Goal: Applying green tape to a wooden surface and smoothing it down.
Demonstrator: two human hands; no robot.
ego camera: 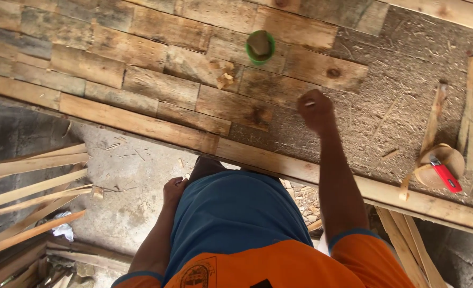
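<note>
My right hand [315, 110] is stretched out over the workbench, fingers closed in a fist, with a small pale sliver showing between them; what it is I cannot make out. It hovers at the edge of the laid wooden plank pieces [162, 85], where the rough chipboard surface [396, 106] starts. A green cup [260, 48] with a brown block in it stands beyond the hand. A small wood chunk [225, 76] lies to the cup's left. My left hand [173, 191] hangs by my thigh with its fingers curled.
A wooden mallet [438, 160] with a red utility knife [445, 174] on its head lies at the bench's right. A long batten [140, 122] borders the bench front. Loose wooden slats [28, 186] are stacked on the concrete floor at left.
</note>
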